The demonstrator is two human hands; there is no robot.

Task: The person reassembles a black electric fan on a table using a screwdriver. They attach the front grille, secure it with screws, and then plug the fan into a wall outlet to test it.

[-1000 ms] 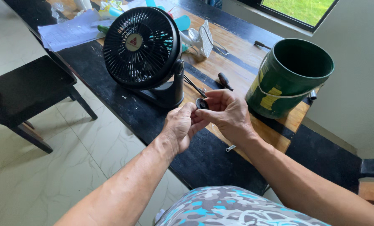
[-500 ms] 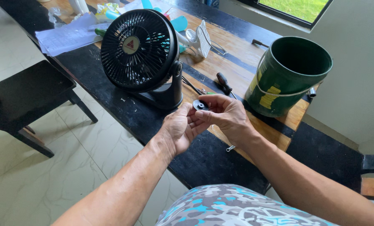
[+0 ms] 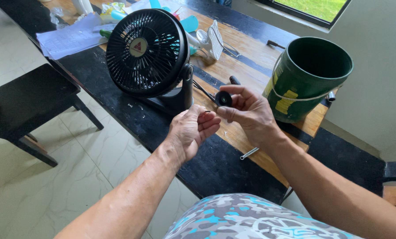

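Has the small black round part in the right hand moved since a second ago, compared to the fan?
Yes. The small black round part, pinched by the right hand, has lifted slightly and now sits level with the fan base, apart from the left hand.

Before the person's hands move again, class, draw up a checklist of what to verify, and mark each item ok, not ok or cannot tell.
1. Small black round part pinched in the right hand fingertips: ok.
2. Left hand free, curled just below the part: ok.
3. Black desk fan upright on the table: ok.
4. Green bucket standing apart from both hands: ok.
5. Whether the part belongs on the fan: cannot tell.
6. Small metal piece lying near the table edge: ok.
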